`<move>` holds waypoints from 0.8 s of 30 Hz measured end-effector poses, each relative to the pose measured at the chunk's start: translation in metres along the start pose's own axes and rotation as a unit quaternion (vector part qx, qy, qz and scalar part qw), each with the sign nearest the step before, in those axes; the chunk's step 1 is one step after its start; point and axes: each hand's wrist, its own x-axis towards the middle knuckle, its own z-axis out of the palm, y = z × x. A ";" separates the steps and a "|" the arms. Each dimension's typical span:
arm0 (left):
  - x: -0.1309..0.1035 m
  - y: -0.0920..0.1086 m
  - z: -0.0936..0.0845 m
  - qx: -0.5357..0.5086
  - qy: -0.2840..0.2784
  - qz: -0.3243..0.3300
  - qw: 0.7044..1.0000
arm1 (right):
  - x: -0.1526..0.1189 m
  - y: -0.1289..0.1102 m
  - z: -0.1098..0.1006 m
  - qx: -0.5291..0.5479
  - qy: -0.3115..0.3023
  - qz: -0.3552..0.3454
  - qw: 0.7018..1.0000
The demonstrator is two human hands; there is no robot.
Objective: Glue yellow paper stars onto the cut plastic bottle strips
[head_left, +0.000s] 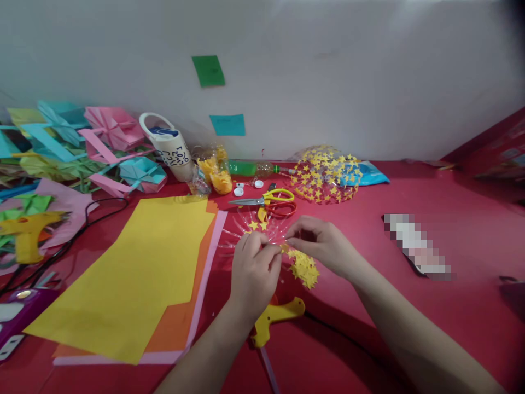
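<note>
Fingers closed in a pinch, my left hand (pixel 255 268) is at the near edge of a fan of clear plastic strips (pixel 235 239) and appears to grip one strip. My right hand (pixel 322 241) meets it from the right, thumb and forefinger pinched; what sits between them is too small to make out. Two yellow paper stars (pixel 254 225) show on the strips beyond my left hand. Just below my right fingers lies a pile of small yellow stars (pixel 305 271). A yellow glue gun (pixel 283 314) lies below my left hand, a glue stick protruding.
Yellow-handled scissors (pixel 250 202) lie beyond my hands, near a green-tinted bottle (pixel 244 168) and a star-covered plastic dome (pixel 326 178). Yellow paper sheets (pixel 151 268), a second glue gun (pixel 27 235), a tumbler (pixel 174 156) and paper flowers (pixel 115 128) are left; a phone (pixel 416 246) is right.
</note>
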 end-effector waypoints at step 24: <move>0.007 0.000 -0.018 0.047 0.027 -0.031 0.998 | -0.004 -0.008 -0.006 -0.059 0.053 -0.022 0.997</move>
